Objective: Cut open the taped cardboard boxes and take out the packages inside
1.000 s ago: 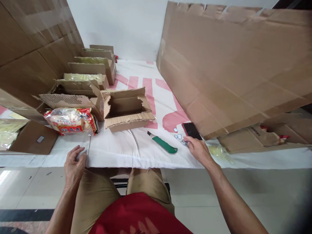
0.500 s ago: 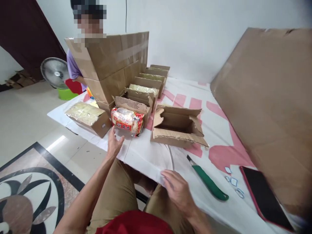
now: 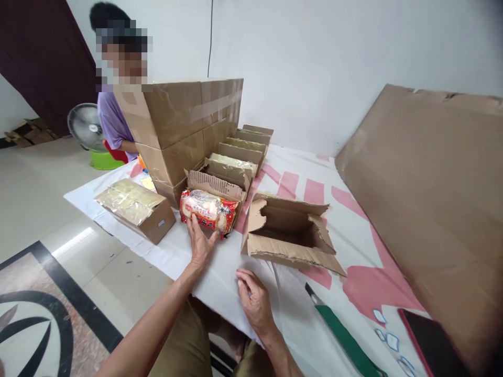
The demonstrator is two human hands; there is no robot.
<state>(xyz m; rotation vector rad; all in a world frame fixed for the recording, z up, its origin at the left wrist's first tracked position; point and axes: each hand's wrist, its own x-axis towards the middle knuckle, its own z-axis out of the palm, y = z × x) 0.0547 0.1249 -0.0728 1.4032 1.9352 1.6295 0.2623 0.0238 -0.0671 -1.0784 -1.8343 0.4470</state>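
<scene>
My left hand (image 3: 201, 242) is open, its fingertips against the front of a clear and red food package (image 3: 208, 207) with pale rounded pieces inside. That package lies on the cloth in front of a cardboard box with a raised, torn flap (image 3: 215, 184). My right hand (image 3: 254, 301) hangs over the table's near edge, fingers loosely bent and nothing visible in them. Ahead of it stands an open carton (image 3: 291, 246) with its flaps up and a dark inside. To the left of the package is a taped box (image 3: 135, 207).
Stacked cartons (image 3: 176, 120) stand at the back left, beside a row of open boxes (image 3: 245, 152). At right lie a green-handled knife (image 3: 346, 337), blade out, some small blue-edged labels (image 3: 392, 341) and a phone (image 3: 436, 340). A large cardboard sheet (image 3: 432, 199) leans there. A person in purple (image 3: 113, 120) is behind the stack.
My left hand has moved forward and now touches the food package. My right hand has shifted left and forward along the table edge. The view has tilted up slightly.
</scene>
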